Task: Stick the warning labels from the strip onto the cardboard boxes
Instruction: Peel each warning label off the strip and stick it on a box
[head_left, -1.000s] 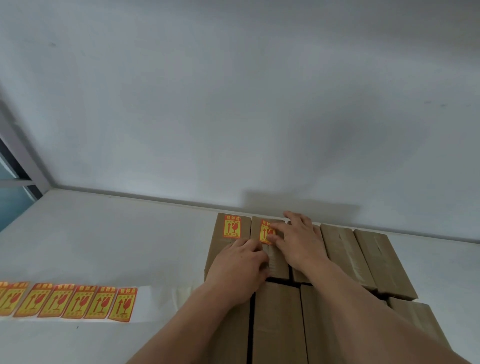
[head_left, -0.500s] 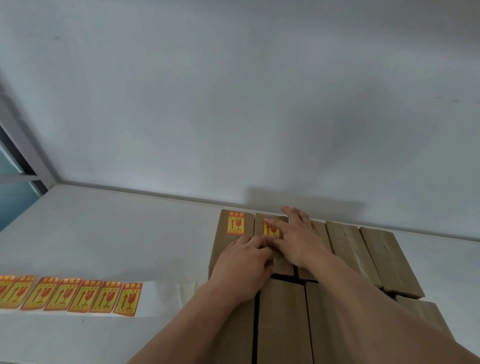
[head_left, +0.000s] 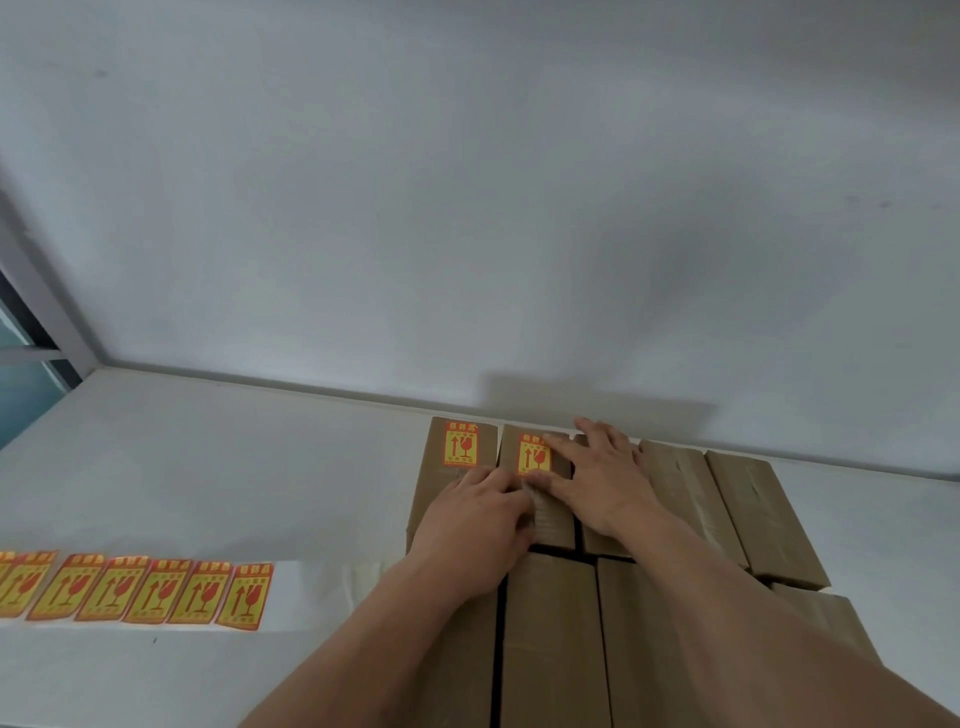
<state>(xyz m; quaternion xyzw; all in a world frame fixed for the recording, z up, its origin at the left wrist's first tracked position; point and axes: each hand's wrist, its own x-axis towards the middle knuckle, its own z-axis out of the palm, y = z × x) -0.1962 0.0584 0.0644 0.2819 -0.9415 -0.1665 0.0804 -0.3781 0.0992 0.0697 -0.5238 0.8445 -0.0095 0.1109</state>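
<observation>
Head view, one lot on a white tabletop against a pale grey wall.

Item: brown rectangular cardboard boxes, lying packed side by side in two rows, far row against the wall, near row running off the bottom edge.

Item: yellow-and-red fragile warning label, sitting flat on the far-left box at its far end.

Item: second yellow-and-red warning label, sitting on the far end of the next box to the right, its right edge hidden under a finger.

Item: left hand, lying palm down across the near ends of those two boxes, fingers loosely bent, tips touching the box top just below the second label; gripping nothing.

Item: right hand, lying flat with fingers straight and spread, forefinger pressing along the second label's right side, thumb reaching toward the left fingertips; gripping nothing.

Item: white backing strip, lying on the tabletop well left of the boxes, carrying a row of unused yellow-and-red labels and running off the left edge.

Item: grey window frame, standing at far left.
</observation>
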